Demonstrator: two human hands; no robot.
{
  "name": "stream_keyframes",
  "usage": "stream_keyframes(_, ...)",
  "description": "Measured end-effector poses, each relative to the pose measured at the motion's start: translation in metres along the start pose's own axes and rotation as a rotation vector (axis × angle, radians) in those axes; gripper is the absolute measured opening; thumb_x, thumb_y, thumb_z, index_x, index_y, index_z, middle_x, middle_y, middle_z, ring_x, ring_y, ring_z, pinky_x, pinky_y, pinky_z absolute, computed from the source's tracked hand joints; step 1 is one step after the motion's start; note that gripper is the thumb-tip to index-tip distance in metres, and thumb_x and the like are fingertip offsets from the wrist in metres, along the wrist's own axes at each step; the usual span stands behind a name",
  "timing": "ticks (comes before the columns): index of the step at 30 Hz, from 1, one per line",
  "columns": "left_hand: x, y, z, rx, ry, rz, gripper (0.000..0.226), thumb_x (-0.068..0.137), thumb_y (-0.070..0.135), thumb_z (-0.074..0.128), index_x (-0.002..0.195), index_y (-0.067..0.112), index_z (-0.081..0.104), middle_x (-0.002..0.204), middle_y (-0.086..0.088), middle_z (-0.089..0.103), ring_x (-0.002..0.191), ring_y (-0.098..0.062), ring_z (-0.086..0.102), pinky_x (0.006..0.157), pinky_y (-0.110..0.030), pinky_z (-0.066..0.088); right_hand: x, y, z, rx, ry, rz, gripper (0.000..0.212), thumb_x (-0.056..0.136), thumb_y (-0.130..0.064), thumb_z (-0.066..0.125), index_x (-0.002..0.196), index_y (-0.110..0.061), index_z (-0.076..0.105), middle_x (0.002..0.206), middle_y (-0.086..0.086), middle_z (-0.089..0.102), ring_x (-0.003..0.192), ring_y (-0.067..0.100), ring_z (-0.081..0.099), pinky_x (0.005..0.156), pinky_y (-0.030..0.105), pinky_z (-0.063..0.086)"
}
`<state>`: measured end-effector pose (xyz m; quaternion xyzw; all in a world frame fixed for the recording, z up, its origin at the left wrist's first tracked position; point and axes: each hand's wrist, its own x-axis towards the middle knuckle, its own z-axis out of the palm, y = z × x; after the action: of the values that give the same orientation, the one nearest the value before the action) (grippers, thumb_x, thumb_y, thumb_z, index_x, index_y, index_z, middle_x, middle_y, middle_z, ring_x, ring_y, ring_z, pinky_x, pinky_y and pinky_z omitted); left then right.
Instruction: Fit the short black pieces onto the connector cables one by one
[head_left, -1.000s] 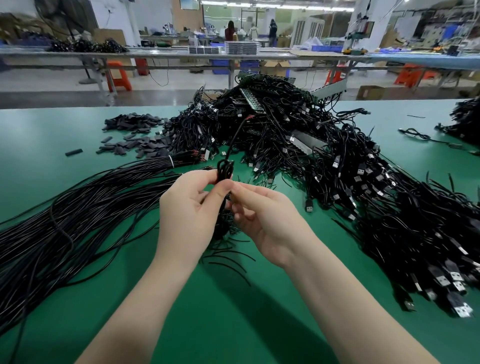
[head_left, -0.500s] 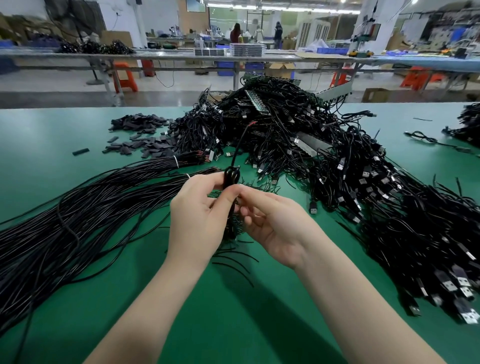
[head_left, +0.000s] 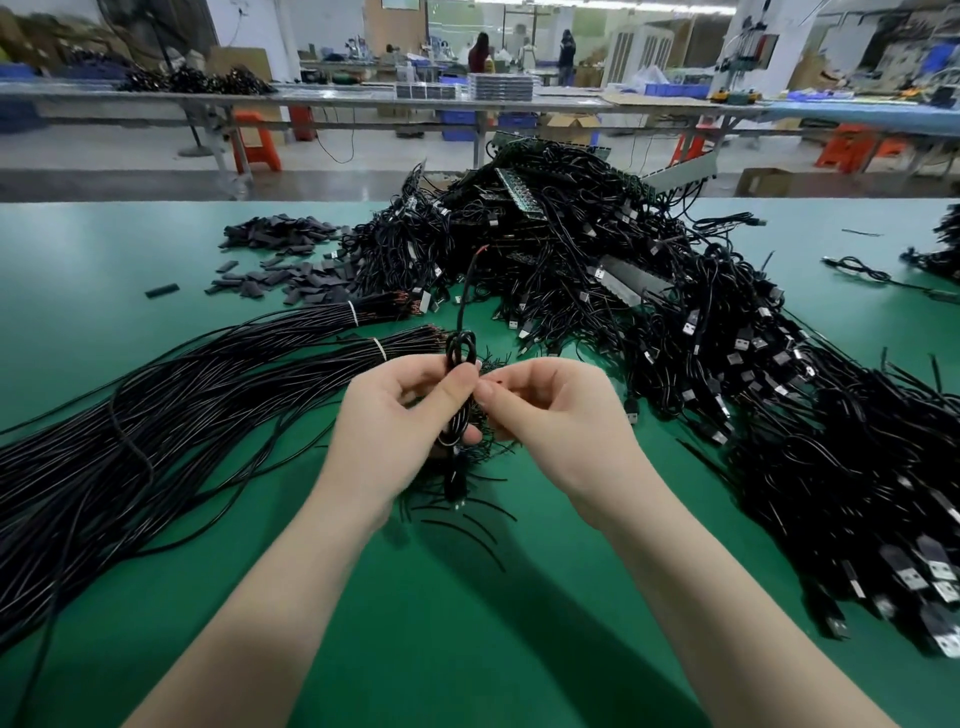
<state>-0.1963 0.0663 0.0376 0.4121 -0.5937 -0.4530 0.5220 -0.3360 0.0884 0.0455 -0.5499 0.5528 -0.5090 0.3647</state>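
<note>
My left hand (head_left: 400, 426) grips a coiled black connector cable (head_left: 460, 353) upright above the green table. One loose end of that cable rises from the coil and shows a red tip (head_left: 483, 250). My right hand (head_left: 556, 415) is right beside it, thumb and forefinger pinched together at the coil; a small red wire end shows at those fingertips. What else the fingers hold is hidden. Short black pieces (head_left: 291, 280) lie in a flat pile at the far left. Thin short black bits (head_left: 467, 519) lie scattered under my hands.
A big heap of black USB cables (head_left: 649, 312) fills the centre and right of the green table (head_left: 156, 597). Tied bundles of long black wires (head_left: 182, 395) spread to the left. Workbenches, orange stools and people stand in the background.
The coiled cable stays in my left hand. My right fingers have drawn a little to the right of the coil. The camera has tilted down slightly.
</note>
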Motion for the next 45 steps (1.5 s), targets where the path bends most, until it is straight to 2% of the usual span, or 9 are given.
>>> stream_keyframes(2,0.000,0.002,-0.001,-0.073,-0.037,-0.112,0.020,0.075,0.043,0.070,0.083,0.027,0.078,0.075,0.002,0.074,0.055,-0.011,0.067,0.046,-0.018,0.048,0.001,0.000,-0.001,-0.061,0.028,-0.078,0.011,0.085,-0.018,0.073,0.074,-0.019,0.070,0.064,0.001,0.064,0.060,0.014,0.054,0.062,0.041,0.051)
stream_keyframes(7,0.002,0.009,-0.005,-0.181,-0.116,-0.306,0.034,0.057,0.053,0.073,0.080,0.029,0.079,0.069,0.009,0.069,0.050,-0.005,0.061,0.045,-0.016,0.044,-0.002,-0.004,-0.003,-0.212,0.040,-0.355,0.006,0.083,-0.011,0.075,0.078,-0.014,0.072,0.075,-0.011,0.070,0.065,0.000,0.060,0.064,0.015,0.046)
stream_keyframes(11,0.005,0.012,-0.010,-0.417,-0.195,-0.682,0.027,0.045,0.037,0.083,0.064,0.021,0.074,0.060,0.008,0.060,0.040,-0.001,0.051,0.033,-0.014,0.037,-0.003,-0.002,-0.004,-0.668,0.062,-0.908,0.004,0.079,0.003,0.069,0.081,0.000,0.071,0.080,0.010,0.069,0.075,0.028,0.064,0.069,0.035,0.050)
stream_keyframes(14,0.005,0.014,-0.012,-0.473,-0.238,-0.695,0.022,0.044,0.035,0.083,0.059,0.022,0.074,0.059,0.008,0.058,0.038,0.002,0.049,0.032,-0.012,0.036,-0.002,-0.004,-0.006,-0.801,0.045,-1.083,0.014,0.076,0.010,0.067,0.085,0.000,0.072,0.086,0.012,0.068,0.077,0.031,0.063,0.069,0.038,0.053)
stream_keyframes(20,0.003,0.021,-0.009,-0.434,-0.203,-0.368,0.019,0.067,0.043,0.067,0.072,0.029,0.079,0.063,0.013,0.062,0.044,0.000,0.054,0.038,-0.013,0.038,-0.004,-0.017,-0.012,0.005,-0.025,-0.505,0.021,0.080,0.000,0.073,0.087,-0.019,0.074,0.083,-0.009,0.074,0.080,0.003,0.069,0.074,0.020,0.054)
stream_keyframes(25,-0.003,0.022,-0.003,-0.544,-0.211,-0.257,0.019,0.065,0.041,0.067,0.075,0.030,0.079,0.070,0.013,0.068,0.043,-0.001,0.055,0.040,-0.014,0.042,-0.008,-0.018,-0.009,0.595,-0.207,-0.102,0.014,0.067,-0.011,0.074,0.076,-0.015,0.064,0.071,0.001,0.066,0.064,0.009,0.062,0.065,0.019,0.052)
stream_keyframes(32,-0.001,0.019,-0.009,-0.269,-0.082,0.064,0.014,0.076,0.029,0.068,0.084,0.032,0.080,0.080,0.009,0.074,0.064,-0.007,0.067,0.061,-0.019,0.054,-0.010,-0.022,-0.009,0.323,-0.254,0.174,0.035,0.060,-0.056,0.071,0.069,-0.022,0.077,0.075,-0.001,0.072,0.060,0.006,0.061,0.056,0.017,0.049)
stream_keyframes(41,-0.002,0.019,-0.010,-0.151,-0.132,0.075,0.016,0.073,0.037,0.075,0.088,0.034,0.079,0.086,0.003,0.076,0.065,-0.014,0.071,0.061,-0.021,0.056,-0.008,-0.021,-0.019,0.513,-0.387,0.391,0.014,0.064,-0.028,0.076,0.071,-0.015,0.077,0.079,0.002,0.072,0.057,0.004,0.058,0.055,0.014,0.051)
stream_keyframes(45,-0.001,0.019,-0.009,-0.126,-0.151,0.081,0.016,0.072,0.040,0.076,0.087,0.035,0.079,0.090,0.004,0.077,0.082,-0.011,0.073,0.073,-0.024,0.057,-0.009,-0.023,-0.019,0.493,-0.336,0.372,0.007,0.066,-0.022,0.075,0.068,-0.016,0.078,0.072,0.001,0.071,0.055,0.004,0.059,0.053,0.015,0.050)
